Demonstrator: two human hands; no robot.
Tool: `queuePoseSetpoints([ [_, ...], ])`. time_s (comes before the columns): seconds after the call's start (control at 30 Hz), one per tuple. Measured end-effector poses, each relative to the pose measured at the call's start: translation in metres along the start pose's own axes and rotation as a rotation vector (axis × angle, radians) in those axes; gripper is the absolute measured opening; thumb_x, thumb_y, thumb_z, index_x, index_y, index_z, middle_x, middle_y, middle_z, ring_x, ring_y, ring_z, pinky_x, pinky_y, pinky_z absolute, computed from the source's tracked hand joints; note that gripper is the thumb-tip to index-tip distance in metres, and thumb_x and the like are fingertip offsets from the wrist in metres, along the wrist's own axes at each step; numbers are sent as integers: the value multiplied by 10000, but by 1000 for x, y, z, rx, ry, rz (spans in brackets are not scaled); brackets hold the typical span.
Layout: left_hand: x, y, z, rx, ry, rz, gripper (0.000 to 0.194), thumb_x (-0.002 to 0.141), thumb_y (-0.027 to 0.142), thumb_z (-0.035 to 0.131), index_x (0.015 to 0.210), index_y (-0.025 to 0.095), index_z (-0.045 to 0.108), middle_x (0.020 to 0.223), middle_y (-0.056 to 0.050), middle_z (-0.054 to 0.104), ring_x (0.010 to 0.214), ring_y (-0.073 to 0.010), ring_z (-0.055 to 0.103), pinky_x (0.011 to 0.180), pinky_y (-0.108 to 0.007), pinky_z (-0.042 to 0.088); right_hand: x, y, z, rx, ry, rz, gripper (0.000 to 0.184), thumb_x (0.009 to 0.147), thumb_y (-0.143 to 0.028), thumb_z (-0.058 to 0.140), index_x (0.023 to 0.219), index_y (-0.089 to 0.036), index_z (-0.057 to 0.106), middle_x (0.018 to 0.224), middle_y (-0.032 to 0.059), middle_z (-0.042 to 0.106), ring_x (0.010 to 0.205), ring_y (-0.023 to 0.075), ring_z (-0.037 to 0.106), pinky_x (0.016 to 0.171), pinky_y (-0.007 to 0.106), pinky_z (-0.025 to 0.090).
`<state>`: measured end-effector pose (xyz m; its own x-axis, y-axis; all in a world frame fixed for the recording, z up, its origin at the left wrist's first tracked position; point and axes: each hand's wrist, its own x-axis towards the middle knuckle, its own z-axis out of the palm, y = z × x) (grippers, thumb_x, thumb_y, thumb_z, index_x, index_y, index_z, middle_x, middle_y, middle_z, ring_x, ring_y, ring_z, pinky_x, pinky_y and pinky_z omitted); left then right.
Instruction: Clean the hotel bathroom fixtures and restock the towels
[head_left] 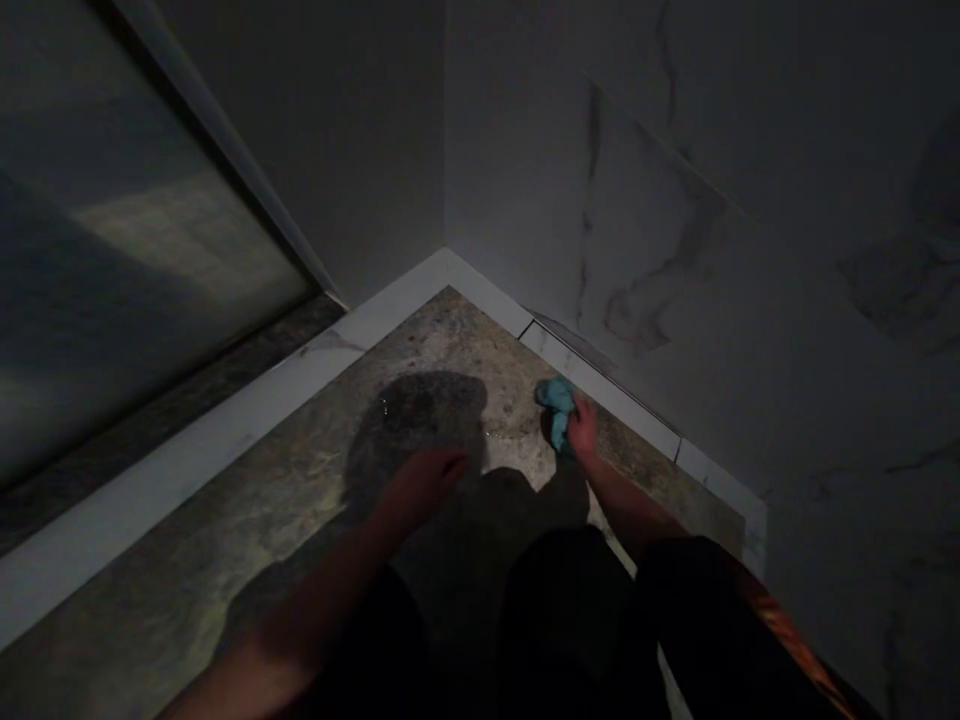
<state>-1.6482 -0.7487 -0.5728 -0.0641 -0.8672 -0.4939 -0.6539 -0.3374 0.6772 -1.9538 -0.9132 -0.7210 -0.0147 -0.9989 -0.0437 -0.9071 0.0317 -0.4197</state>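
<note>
My right hand (583,428) grips a crumpled teal cloth (558,396), low over the stone-patterned floor (450,340) near its right border. In the dim light I cannot tell how much of the cloth touches the floor. To the left, my left hand (431,474) hangs above the floor with its fingers curled in, and nothing shows in it. Small wet glints mark the floor between and beyond the hands. My own shadow darkens much of that area.
White marbled edging strips (277,385) run along both sides and meet at a corner. A marbled wall (675,200) rises on the right, a plain dark wall (337,130) ahead. On the left stands a framed glass pane (135,230). My dark-clothed knees (562,600) fill the bottom.
</note>
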Motion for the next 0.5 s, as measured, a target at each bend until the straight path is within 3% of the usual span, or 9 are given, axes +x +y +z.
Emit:
queuePoseSetpoints([
  [0.07, 8, -6, -1, 10, -4, -20, 512, 943, 377, 327, 1100, 135, 751, 1021, -146, 765, 978, -272, 702, 872, -356, 504, -21, 43, -38, -33, 83, 190, 545, 906, -203, 370, 1378, -46, 595, 1393, 250, 539, 1199, 298, 569, 982, 429, 460],
  [0.13, 13, -12, -4, -19, 11, -46, 512, 949, 381, 322, 1087, 130, 746, 975, -142, 761, 915, -258, 701, 814, -338, 496, -41, 78, -57, -66, 139, 326, 548, 891, -246, 386, 1343, -55, 628, 1380, 297, 532, 1197, 379, 564, 954, 533, 448],
  [0.17, 15, -14, -5, -37, 27, -56, 518, 948, 393, 320, 1084, 132, 747, 962, -139, 758, 892, -254, 700, 803, -336, 492, -48, 88, -56, -78, 157, 366, 542, 892, -263, 386, 1330, -76, 645, 1363, 305, 542, 1194, 409, 561, 944, 572, 435],
  [0.23, 16, -19, -7, -67, 58, -65, 534, 942, 429, 326, 1106, 145, 747, 947, -129, 756, 871, -250, 699, 808, -339, 490, -55, 89, -36, -96, 190, 399, 545, 907, -281, 363, 1340, -110, 647, 1357, 306, 550, 1208, 436, 549, 947, 612, 417],
  [0.33, 14, -22, -9, -103, 83, -65, 543, 922, 473, 355, 1148, 173, 747, 952, -108, 761, 872, -251, 695, 819, -339, 492, -53, 43, 26, -101, 191, 295, 558, 928, -240, 334, 1404, -94, 588, 1445, 303, 496, 1265, 420, 517, 1013, 613, 405],
  [0.5, 15, -20, -16, -103, 124, -139, 522, 904, 476, 348, 1025, 188, 767, 880, -83, 755, 839, -247, 690, 773, -325, 492, -66, -85, 125, -22, -17, -52, 535, 946, -150, 384, 1447, -221, 556, 1569, 125, 459, 1287, 322, 517, 1104, 508, 391],
])
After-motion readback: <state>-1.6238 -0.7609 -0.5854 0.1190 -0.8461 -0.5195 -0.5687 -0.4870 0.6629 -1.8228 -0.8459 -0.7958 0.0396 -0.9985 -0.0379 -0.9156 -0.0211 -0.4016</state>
